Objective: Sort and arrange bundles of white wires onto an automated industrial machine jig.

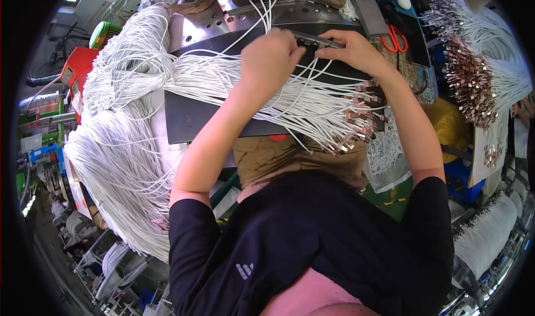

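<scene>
My left hand (270,59) is closed, fingers curled together, above a thick bundle of white cables (312,101); whatever it pinches is hidden by the fingers. My right hand (356,51) grips the end of a narrow dark bar (316,39), thumb below and fingers on top. A few thin white cables run down from the bar, between my hands. The bundle lies across a black board (192,118) over my lap, its copper-and-silver connector ends (351,129) pointing right.
Large heaps of white cable (111,165) hang at my left. Red-handled scissors (397,39) lie on the bench at the right. Beyond them hangs another cable bunch with metal ends (471,82). A clear bag of small white pieces (385,151) sits by my right knee.
</scene>
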Available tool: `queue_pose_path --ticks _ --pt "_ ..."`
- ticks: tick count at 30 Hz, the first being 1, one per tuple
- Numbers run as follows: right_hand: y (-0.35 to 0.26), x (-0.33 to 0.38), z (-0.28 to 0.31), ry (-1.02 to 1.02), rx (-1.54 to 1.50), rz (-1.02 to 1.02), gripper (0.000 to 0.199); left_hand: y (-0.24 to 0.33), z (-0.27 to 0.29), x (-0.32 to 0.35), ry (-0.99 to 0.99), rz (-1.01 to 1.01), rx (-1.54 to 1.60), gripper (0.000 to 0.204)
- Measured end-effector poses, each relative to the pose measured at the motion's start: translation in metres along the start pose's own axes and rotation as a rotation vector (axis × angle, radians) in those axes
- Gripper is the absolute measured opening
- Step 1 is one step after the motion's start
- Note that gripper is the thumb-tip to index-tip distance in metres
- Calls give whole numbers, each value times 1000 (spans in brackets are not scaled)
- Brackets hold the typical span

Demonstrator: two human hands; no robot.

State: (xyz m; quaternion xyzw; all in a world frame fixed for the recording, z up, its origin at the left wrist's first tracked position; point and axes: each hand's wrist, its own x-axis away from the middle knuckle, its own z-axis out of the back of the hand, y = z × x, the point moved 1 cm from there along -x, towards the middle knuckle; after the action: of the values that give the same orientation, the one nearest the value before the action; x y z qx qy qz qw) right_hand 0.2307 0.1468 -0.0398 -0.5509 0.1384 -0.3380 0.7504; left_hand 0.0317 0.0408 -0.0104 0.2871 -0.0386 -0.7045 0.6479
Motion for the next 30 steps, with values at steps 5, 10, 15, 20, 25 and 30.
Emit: queue_pose_path --ticks 5,10,15,20,25,30 --pt "-3 4 0 -23 1 19 36 13 -14 9 -213 -54 -63 27" --pt "6 -1 0 -25 11 37 38 17 -24 7 -257 -85 -157 26" --pt "12 -4 -2 37 -24 74 39 12 -14 10 -120 -96 -178 23" --pt "13 -2 -2 83 20 55 39 3 -8 12 -68 -29 -163 22" --pt "7 0 -3 45 38 56 38 6 -14 11 -83 -68 -176 22" --pt "8 -1 -4 35 64 47 37 8 -16 8 -100 -72 -168 21"
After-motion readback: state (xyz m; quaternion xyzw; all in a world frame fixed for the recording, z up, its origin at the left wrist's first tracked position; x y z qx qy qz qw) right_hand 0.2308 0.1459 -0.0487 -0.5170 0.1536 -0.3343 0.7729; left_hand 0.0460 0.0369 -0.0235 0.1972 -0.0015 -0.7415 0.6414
